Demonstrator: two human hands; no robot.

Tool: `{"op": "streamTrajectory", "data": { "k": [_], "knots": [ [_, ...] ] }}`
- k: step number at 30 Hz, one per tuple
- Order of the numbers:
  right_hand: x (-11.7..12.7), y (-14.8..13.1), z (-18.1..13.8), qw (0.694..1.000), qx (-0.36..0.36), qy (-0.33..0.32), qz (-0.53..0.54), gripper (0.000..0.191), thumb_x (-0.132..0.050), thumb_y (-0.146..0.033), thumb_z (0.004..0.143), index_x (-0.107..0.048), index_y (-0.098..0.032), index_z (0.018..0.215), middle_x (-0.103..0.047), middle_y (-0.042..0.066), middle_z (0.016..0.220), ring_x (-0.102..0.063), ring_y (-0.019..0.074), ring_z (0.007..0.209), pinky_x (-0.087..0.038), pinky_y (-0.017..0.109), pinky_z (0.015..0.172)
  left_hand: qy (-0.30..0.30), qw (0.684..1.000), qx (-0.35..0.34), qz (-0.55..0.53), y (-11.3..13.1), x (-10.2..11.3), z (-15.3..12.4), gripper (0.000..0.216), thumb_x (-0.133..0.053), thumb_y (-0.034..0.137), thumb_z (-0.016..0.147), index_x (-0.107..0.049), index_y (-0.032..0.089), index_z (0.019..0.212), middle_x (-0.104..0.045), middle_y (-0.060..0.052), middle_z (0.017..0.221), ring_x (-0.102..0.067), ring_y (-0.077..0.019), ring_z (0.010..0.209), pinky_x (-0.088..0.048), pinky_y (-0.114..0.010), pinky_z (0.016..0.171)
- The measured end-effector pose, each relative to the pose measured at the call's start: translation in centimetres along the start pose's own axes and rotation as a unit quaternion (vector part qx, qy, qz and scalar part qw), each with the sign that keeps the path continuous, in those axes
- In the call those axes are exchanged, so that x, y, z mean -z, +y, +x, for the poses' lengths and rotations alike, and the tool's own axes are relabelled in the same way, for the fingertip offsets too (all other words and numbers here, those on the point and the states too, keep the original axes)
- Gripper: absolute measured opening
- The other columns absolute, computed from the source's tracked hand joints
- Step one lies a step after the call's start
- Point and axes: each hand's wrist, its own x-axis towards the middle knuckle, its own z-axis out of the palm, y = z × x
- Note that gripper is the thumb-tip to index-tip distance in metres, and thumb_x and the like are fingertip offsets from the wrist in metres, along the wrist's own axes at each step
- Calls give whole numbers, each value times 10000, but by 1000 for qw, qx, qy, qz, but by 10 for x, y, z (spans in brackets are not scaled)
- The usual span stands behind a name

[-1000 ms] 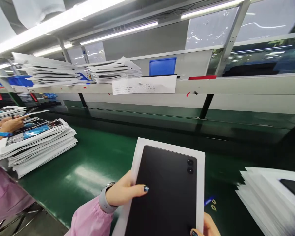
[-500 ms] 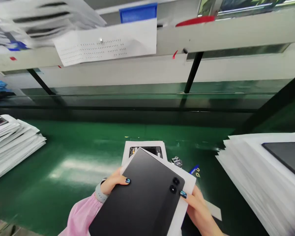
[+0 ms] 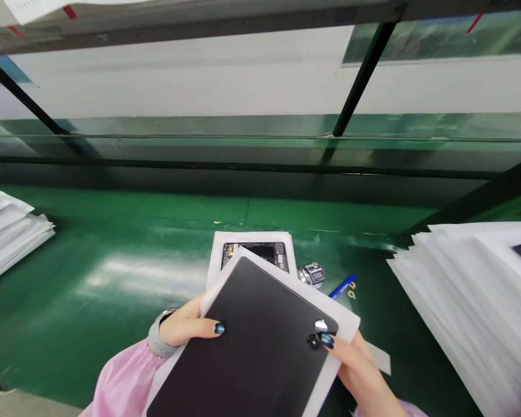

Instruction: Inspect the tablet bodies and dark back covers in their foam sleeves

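Both hands clamped on a white, rectangular, paper-like sheet (image 3: 349,321) showing a black, round-cornered tablet back with two round lens spots; left hand (image 3: 184,324) on its left edge, right hand (image 3: 358,365) at its upper right corner, thumbs on top. Sheet tilted, low centre, near side of a glossy green surface (image 3: 125,231). Just beyond, partly hidden by it: a second white sheet (image 3: 254,237) showing a dark device interior; whether they touch, cannot tell. Close on the right: a silver metal counter-like device (image 3: 313,273), a slim blue pen (image 3: 342,285), two small yellowish rings (image 3: 351,289). A pale flat strip (image 3: 381,358) pokes out beside the right hand. Tall fanned white paper stack (image 3: 455,295) hems the right; a lower white paper stack (image 3: 15,249) at far left. Widest gap: left, between that stack and the left hand. Right gap narrower. Surface's near edge shows lower left; dark rear ledge (image 3: 178,182) bounds the back.
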Motion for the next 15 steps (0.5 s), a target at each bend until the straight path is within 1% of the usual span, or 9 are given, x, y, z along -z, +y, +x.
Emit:
{"op": "streamTrajectory", "data": {
  "k": [3, 6, 8, 10, 13, 15],
  "knots": [
    [-9, -6, 2, 1000, -21, 4, -13, 321, -856, -425, 583, -745, -198, 779, -749, 67, 800, -684, 339, 847, -526, 443, 824, -23, 999, -10, 46, -5, 6, 4, 469, -732, 333, 757, -647, 157, 1183, -738, -97, 963, -700, -243, 819, -551, -290, 705],
    [-17, -9, 5, 999, -35, 12, 9, 260, -844, -422, 611, -730, -200, 685, -753, 66, 813, -689, 335, 855, -527, 442, 838, -39, 997, -12, 71, -6, 7, 6, 432, -708, 335, 785, -651, 155, 1173, -733, -101, 989, -693, -247, 862, -547, -298, 738],
    [-19, -9, 7, 998, -44, 18, 48, 269, -828, -456, 645, -738, -208, 697, -759, 65, 850, -688, 342, 902, -526, 449, 855, -46, 997, -11, 63, -6, 7, 6, 438, -701, 334, 794, -641, 158, 1190, -731, -105, 1000, -693, -256, 881, -549, -306, 744],
    [-17, -8, 9, 995, -57, 7, 84, 301, -825, -494, 651, -753, -213, 734, -758, 56, 791, -697, 345, 893, -535, 457, 855, -42, 998, -8, 45, -6, 7, 5, 452, -701, 322, 795, -629, 166, 1213, -732, -104, 1005, -696, -261, 886, -553, -310, 740],
    [-11, -5, 12, 992, -71, -25, 103, 345, -831, -545, 621, -760, -224, 724, -733, 37, 642, -717, 337, 785, -570, 443, 802, -29, 999, 0, 16, -4, 4, 3, 478, -713, 296, 783, -616, 180, 1237, -735, -99, 1009, -702, -264, 879, -556, -302, 721],
    [-7, -5, 12, 991, -70, -30, 107, 344, -840, -549, 605, -761, -229, 702, -720, 29, 596, -719, 321, 704, -587, 424, 763, -11, 1000, 13, 2, -1, 0, 0, 503, -727, 285, 768, -612, 179, 1247, -735, -102, 1022, -701, -272, 892, -555, -300, 717]
  ]
}}
